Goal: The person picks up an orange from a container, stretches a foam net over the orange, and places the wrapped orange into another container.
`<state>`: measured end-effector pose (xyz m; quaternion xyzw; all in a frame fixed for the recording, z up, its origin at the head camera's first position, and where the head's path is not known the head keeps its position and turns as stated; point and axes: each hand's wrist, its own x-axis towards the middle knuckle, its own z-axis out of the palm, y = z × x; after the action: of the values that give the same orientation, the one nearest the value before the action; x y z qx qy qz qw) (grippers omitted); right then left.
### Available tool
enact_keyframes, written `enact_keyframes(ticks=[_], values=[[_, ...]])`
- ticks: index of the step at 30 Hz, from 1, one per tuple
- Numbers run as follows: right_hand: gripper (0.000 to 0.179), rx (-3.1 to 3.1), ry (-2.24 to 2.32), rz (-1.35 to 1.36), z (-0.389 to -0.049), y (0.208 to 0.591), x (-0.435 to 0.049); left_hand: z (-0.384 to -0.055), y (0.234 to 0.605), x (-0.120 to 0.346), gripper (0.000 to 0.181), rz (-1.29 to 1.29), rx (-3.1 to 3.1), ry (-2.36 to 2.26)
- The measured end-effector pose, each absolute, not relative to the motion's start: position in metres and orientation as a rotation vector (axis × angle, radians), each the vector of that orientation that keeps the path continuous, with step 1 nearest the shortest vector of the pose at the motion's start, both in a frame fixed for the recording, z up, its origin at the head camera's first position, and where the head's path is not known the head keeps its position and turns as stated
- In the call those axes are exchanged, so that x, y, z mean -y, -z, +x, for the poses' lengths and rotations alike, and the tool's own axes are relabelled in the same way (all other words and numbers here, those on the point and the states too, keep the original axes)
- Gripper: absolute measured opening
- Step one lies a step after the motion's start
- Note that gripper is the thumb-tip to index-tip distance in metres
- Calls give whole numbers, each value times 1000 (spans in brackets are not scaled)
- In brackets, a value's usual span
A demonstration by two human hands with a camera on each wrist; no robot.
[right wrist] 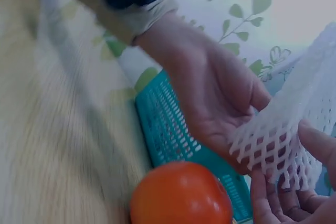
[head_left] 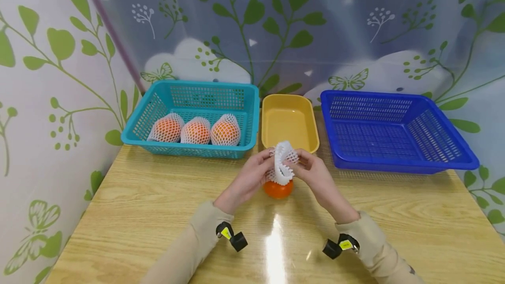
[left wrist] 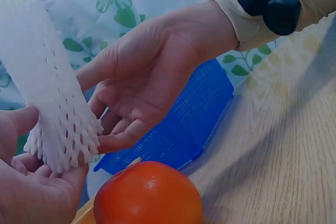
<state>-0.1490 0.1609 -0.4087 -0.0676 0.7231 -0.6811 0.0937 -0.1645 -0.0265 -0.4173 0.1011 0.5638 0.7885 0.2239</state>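
A white foam fruit net [head_left: 285,170] is held up between both hands above the tabletop. My left hand [head_left: 249,178] pinches its left side with thumb and fingers. The right hand [head_left: 317,178] pinches the opposite side, and the net's lower edge is spread between them in the left wrist view. Beneath the net's edge a smooth, round orange-red fruit [head_left: 278,190] sits on the table. In the right wrist view the fruit [right wrist: 181,195] stands apart from the net [right wrist: 281,145] and its top is uncovered. I cannot tell the fruit's exact kind.
At the back left, a teal basket [head_left: 189,150] holds 3 net-wrapped fruits [head_left: 225,130]. A yellow tub [head_left: 289,119] stands in the middle, just beyond the hands. To its right is a blue basket [head_left: 394,161]. A patterned curtain [head_left: 276,34] closes off the back.
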Motion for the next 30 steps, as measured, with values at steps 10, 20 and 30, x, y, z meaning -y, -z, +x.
enact_keyframes(ticks=[10,20,30], values=[[20,-1427,2286,-204,-149,410,-169,-164,417,25,41,286,-1478,-2206],[17,-1120,2391,-156,-148,411,-172,-164,420,30,42,221,-1447,-2239],[19,-1318,2371,-3,-141,424,-173,-160,433,37,46,42,-1441,-2251]])
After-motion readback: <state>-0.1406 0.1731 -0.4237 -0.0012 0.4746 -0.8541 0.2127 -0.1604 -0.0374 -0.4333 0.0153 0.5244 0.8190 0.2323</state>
